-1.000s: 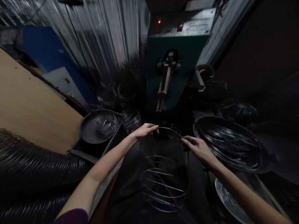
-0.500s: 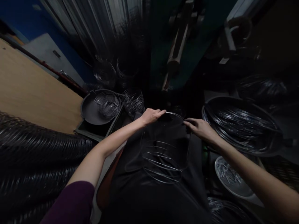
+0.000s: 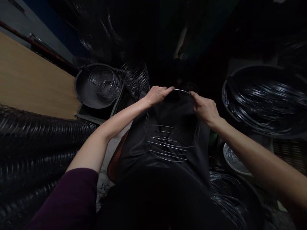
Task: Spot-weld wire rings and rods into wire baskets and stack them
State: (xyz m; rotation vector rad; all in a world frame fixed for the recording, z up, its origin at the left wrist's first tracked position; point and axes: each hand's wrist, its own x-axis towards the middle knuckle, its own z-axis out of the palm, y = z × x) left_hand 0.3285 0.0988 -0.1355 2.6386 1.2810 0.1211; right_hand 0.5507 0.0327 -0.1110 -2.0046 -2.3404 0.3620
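Note:
Both hands grip a thin shiny metal wire (image 3: 181, 90) that arcs between them above the dark-covered lap. My left hand (image 3: 158, 94) pinches its left part with closed fingers, and my right hand (image 3: 204, 107) is closed on the right part. Below them, several curved wires (image 3: 168, 145) lie across the dark cloth (image 3: 134, 140) on the lap. Whether these join the held wire is too dark to tell.
On the left are a round basin (image 3: 83, 91) with wire rings, a wire coil (image 3: 137, 78) and large stacked coils (image 3: 43, 127). A big basin of wires (image 3: 266, 99), a small bowl (image 3: 236, 159) and more wires (image 3: 227, 195) are on the right. A machine part (image 3: 181, 43) stands ahead.
The view has tilted down, so hands and basins appear shifted. My right hand has turned, its knuckles now more upright. Both hands still hold the wire.

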